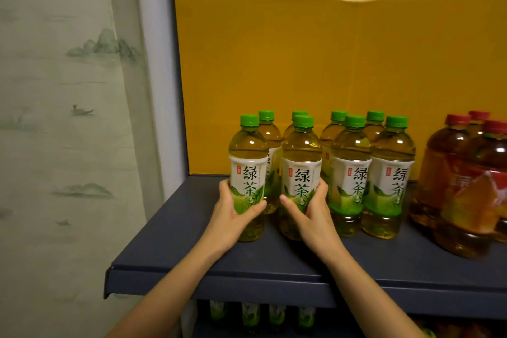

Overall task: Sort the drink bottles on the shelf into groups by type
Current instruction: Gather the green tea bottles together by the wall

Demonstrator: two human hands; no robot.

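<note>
Near shelf (192, 250) left edge, L hand (233, 217) grip wraps leftmost green tea (248, 170). R hand (310, 211) grip wraps 2nd green tea (301, 173). Both stand in front row, other green teas (354, 173) packed behind & to the right. Red-cap bottles (452, 173) near right edge. Risk: tight packing, so a sideways shift could tip a neighbour, or pulling fwd could send one off the front edge.

I read 绿茶 in big dark characters on the white-and-green label of each front green-capped clear plastic bottle (354, 186), including those in my left hand (233, 215) and right hand (312, 215). The small red seals and the large red-capped brown bottles' (466, 200) red labels are unreadable.
</note>
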